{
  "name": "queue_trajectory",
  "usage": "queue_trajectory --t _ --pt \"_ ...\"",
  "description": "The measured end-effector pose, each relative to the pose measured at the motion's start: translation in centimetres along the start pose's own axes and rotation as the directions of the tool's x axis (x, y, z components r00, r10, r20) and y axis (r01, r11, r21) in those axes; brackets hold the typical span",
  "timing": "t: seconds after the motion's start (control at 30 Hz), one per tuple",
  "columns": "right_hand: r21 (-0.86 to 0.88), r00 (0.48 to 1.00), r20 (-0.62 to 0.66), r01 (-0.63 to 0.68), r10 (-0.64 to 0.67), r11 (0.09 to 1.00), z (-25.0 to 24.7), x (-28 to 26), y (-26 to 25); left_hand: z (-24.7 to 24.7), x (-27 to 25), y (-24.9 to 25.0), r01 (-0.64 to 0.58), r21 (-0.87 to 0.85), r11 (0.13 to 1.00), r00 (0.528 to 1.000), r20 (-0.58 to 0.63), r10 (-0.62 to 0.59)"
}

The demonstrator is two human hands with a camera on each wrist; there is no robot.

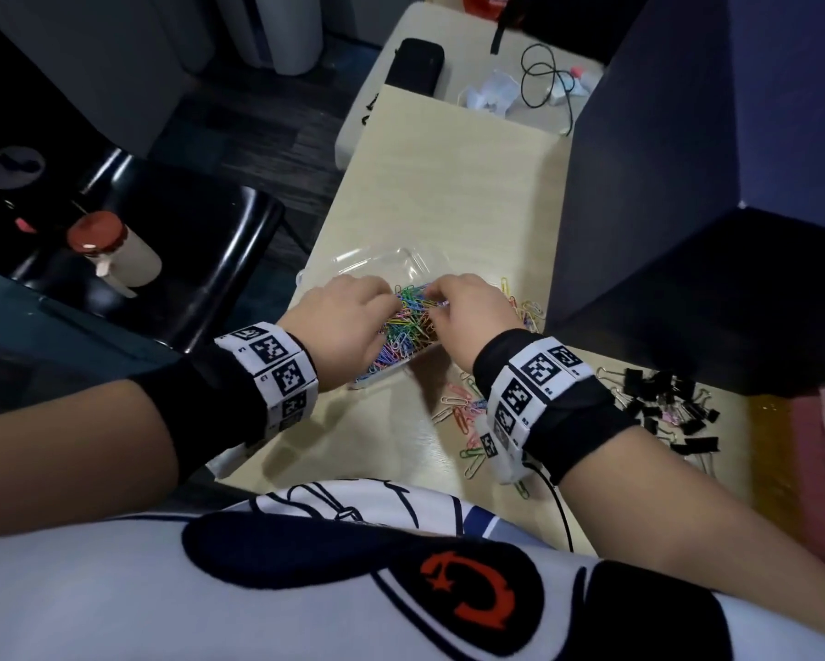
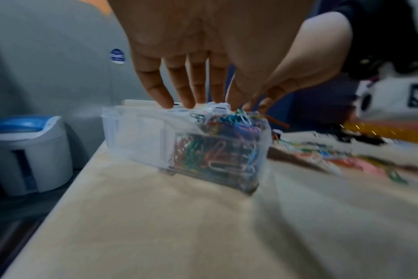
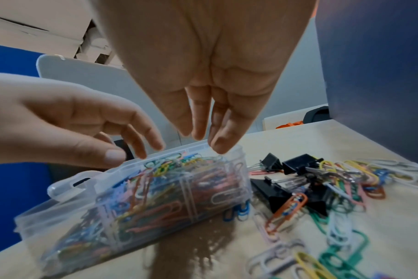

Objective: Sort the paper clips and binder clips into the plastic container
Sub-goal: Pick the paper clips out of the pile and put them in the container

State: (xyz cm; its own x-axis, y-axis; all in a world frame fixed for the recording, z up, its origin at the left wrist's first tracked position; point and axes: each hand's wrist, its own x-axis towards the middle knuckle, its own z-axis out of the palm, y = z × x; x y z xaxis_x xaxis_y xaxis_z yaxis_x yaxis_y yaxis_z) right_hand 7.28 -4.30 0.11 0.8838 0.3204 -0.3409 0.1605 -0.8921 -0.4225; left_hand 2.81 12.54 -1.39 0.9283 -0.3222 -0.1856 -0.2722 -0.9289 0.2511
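Hovering over the container [image 1: 403, 326], your left hand [image 1: 348, 322] and right hand [image 1: 468, 312] both have loose, straight fingers that pinch nothing, their tips at the rim above the heaped paper clips [image 3: 155, 190]. That clear box sits on the table [image 1: 453, 193], its lid [image 1: 377, 262] open behind it. More paper clips [image 1: 463, 412] lie loose to your right, the black binder clips [image 1: 668, 403] farther right.
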Motion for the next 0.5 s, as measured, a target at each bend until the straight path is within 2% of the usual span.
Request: queue_trajectory --t 0.07,0.13,0.3,0.4,0.5 --pt "-0.013 1.0 0.016 -0.011 0.011 1.0 -0.1 0.0 0.2 0.8 -0.1 0.4 -0.107 0.124 0.986 0.992 0.081 0.098" --pt "-0.038 0.999 0.04 -0.009 0.011 0.999 -0.2 0.0 0.3 1.0 -0.2 0.4 -0.107 0.199 0.974 0.987 0.137 0.081" --pt "-0.054 0.997 0.08 -0.013 0.018 0.998 -0.1 0.2 0.5 0.9 -1.0 -1.0 -0.126 0.314 0.941 0.979 0.191 0.067" --pt "-0.075 0.992 0.111 0.072 -0.063 0.995 0.4 0.2 0.5 0.9 -1.1 -1.1 -0.136 0.29 0.947 0.985 0.143 0.098" --pt "-0.172 0.969 0.199 0.183 -0.148 0.968 1.1 0.0 0.2 1.1 -1.1 -0.8 -0.175 0.301 0.938 0.985 0.058 0.165"
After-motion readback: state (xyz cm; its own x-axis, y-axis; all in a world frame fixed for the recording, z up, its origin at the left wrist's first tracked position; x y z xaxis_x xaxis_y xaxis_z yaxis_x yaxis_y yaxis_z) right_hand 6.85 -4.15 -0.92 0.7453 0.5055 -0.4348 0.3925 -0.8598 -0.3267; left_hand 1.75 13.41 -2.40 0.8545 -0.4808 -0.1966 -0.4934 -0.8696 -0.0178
